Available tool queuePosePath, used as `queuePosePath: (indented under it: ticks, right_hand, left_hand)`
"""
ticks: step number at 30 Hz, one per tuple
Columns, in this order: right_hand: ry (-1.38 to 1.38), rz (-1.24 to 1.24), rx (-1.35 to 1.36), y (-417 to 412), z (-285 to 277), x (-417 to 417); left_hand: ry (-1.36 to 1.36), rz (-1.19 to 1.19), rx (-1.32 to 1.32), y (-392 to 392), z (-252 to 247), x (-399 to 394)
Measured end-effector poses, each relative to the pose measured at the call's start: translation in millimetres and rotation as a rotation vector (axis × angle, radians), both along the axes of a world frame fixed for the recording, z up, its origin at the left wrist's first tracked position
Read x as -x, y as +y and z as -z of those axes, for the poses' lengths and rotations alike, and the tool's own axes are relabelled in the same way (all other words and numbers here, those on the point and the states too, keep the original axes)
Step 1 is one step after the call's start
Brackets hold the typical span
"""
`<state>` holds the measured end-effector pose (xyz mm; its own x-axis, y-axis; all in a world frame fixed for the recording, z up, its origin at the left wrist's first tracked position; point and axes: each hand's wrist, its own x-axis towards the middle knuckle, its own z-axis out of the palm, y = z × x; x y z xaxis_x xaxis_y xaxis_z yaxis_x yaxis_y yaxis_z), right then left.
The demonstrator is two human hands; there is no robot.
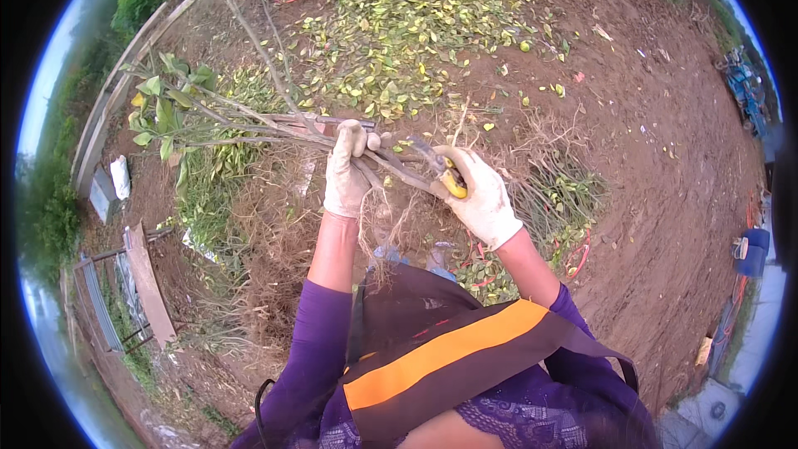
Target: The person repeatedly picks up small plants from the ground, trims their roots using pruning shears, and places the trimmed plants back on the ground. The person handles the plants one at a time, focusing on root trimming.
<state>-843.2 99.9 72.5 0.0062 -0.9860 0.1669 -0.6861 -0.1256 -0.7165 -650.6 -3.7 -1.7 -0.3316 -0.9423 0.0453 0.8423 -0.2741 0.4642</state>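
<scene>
In a white glove, my left hand (346, 171) grips a small bundle of woody saplings (249, 126) by their lower stems. Their green leaves (165, 115) spread out to the left, while bare, thin roots (374, 218) hang below my wrist. My right hand (489, 199), gloved too, holds pruning shears (455, 184) with yellow handles. The blades point up and left beside the stems. One thick stem end reaches the fingers of my right hand; whether they pinch it is hidden.
Cut green and yellow leaves (399, 37) cover the soil ahead. Rooted plants lie heaped at left (268, 287) and right (561, 184). Red twine (583, 255) lies at right. A board (149, 287) leans at far left; a blue drum (752, 252) and blue machine (745, 90) stand far right.
</scene>
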Motion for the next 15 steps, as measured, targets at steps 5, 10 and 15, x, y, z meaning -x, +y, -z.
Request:
queuePosePath:
  ticks: [5, 10, 15]
  right_hand:
    - [-0.810, 0.228, 0.110, -15.2, -27.7, -60.8]
    - [-0.034, -0.329, -0.301, -74.0, -31.3, -182.2]
    - [0.415, -0.658, -0.229, -169.4, -30.9, -330.9]
  left_hand:
    - [0.248, -0.412, 0.134, -32.4, -45.3, -164.2]
    - [0.254, -0.667, 0.331, -29.6, -45.9, -340.0]
    - [0.091, -0.687, 0.503, -34.5, -65.8, -449.6]
